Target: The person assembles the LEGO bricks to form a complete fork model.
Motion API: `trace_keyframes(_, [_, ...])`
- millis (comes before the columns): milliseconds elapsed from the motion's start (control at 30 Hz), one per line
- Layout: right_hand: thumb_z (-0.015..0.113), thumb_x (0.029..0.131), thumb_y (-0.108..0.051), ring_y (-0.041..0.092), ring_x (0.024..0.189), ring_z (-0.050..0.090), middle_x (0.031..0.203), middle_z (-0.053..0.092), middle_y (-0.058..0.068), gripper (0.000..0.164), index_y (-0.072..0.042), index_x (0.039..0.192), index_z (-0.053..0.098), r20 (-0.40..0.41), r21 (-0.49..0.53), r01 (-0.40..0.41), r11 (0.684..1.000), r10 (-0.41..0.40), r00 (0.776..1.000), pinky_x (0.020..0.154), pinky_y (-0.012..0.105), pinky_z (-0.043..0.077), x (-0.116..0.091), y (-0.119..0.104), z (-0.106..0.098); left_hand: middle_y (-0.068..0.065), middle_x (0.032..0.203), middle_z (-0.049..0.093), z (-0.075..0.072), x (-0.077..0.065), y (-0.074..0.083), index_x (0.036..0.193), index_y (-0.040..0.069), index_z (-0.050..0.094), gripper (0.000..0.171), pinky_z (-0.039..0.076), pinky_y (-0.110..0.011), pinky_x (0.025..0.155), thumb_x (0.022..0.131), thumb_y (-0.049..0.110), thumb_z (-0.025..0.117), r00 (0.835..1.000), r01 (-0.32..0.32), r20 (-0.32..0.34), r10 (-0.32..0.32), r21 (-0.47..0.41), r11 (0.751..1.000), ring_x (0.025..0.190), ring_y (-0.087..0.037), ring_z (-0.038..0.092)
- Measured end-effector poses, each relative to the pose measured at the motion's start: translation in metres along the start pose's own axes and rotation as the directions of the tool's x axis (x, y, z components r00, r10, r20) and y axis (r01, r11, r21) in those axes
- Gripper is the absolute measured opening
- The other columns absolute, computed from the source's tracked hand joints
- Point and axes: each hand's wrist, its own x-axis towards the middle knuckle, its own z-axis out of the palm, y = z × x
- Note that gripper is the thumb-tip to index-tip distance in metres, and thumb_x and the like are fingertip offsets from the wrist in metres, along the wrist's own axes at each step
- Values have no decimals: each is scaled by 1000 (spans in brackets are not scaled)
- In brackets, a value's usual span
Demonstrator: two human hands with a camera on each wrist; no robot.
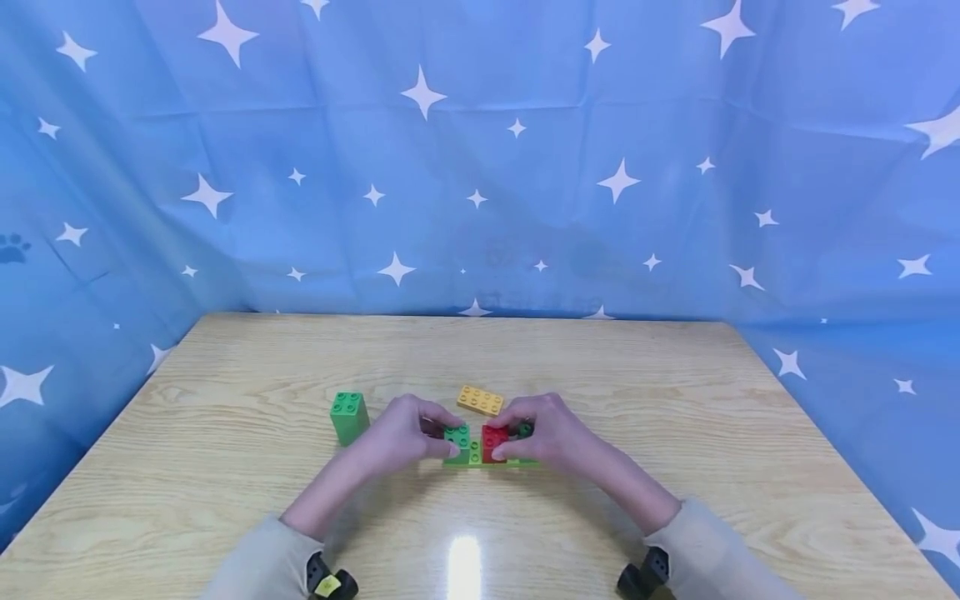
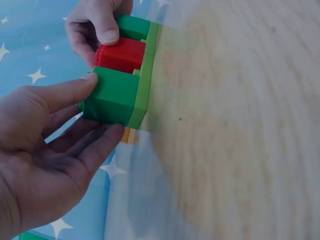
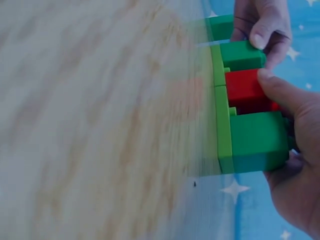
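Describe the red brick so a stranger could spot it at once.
On the table, find the lime base by the left hand and right hand. On it stands a three-brick row, a green brick at each end. The red brick is the middle one, the only red one.

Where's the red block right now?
In the head view, the red block sits just right of centre on the light green base, between two green blocks, with the right hand touching it.

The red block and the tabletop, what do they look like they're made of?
Red block: probably hard plastic, smooth-looking, judging by its even color, crisp edges and round studs.

Tabletop: wood or wood-look laminate, I can't tell which; grain shows, and a bright reflection suggests a glossy finish.
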Motion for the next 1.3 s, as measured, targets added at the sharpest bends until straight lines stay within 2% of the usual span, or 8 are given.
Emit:
trace_keyframes(100, [89,82,-23,12,86,64,97,74,-8,32,-11,111,80,4,2,-24,1000,24,1000,73,26,54,-2,1,0,-5,107,75,4,-2,-5,114,5,77,29,59,-32,80,86,9,83,1000,-13,-11,13,-28,1000,95,-18,69])
trace_keyframes(300, [88,83,-24,14,87,63,98,74,-7,32,-12,112,80,4,-4,-44,999,44,999,73,27,55,0,0,1,-12,121,72,11,-8,-11,120,7,75,33,57,-40,94,88,12,81,993,-70,-94,73,40,997,113,-28,68])
trace_keyframes(433, [88,83,-24,15,88,63,98,74,-8,33,-12,112,79,4,-14,-63,998,63,998,74,28,54,0,-3,-2,-14,124,70,14,-10,-11,124,5,73,34,57,-38,93,91,13,78,988,-102,-113,107,47,994,115,-32,67])
trace_keyframes(667, [87,84,-25,17,88,65,98,74,-7,34,-11,114,79,4,-19,-41,999,42,999,76,28,54,-1,-4,-1,-13,124,70,15,-9,-16,124,1,72,36,59,-35,89,89,9,80,989,-78,-136,66,-86,993,112,-32,68])
trace_keyframes(867, [87,84,-23,16,86,64,97,73,-8,32,-12,113,78,-8,-22,-10,1000,10,1000,74,27,54,-4,-2,1,-13,123,70,17,-9,-17,124,0,71,39,59,-36,89,87,8,82,989,-84,-134,67,-127,988,110,-32,68])
trace_keyframes(1100, [87,84,-22,18,84,65,96,73,-8,33,-11,114,78,-17,-10,5,1000,-5,1000,72,26,54,-5,-3,1,-11,118,71,21,-7,-14,125,-1,71,42,59,-32,88,86,7,83,987,-99,-139,82,-123,987,106,-28,68])
trace_keyframes(1300, [87,84,-22,15,83,64,95,72,-8,35,-9,115,77,-17,7,7,1000,-7,1000,70,26,54,-7,-4,2,-10,120,70,22,-7,-12,125,0,71,41,59,-35,89,86,8,83,987,-85,-143,68,-113,990,108,-29,67])
